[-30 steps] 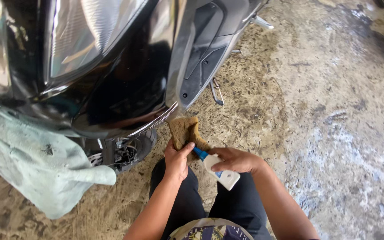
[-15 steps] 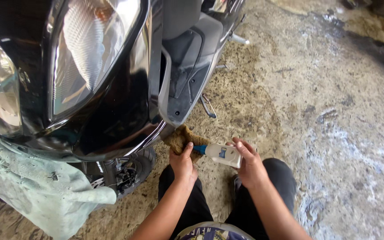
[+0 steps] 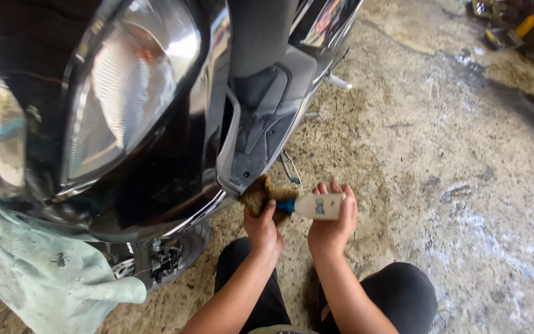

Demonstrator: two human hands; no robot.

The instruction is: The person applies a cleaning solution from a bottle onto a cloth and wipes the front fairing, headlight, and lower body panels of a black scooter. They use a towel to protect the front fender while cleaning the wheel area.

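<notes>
Brown sponge [image 3: 261,195] pinched in left hand [image 3: 264,232], 1 white bottle [image 3: 316,206] clasped in right hand [image 3: 335,226], 1 black scooter [image 3: 143,124]

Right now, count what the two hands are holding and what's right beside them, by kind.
Sponges: 1, brown sponge in the left hand
Bottles: 1, white bottle in the right hand
Scooters: 1, black scooter
Cloths: 1, green cloth
Total: 4

L hand [image 3: 263,230] fingers curled in a closed grip, R hand [image 3: 332,224] clenched beside it; both forearms reaching fwd, wrists near-touching.
</notes>
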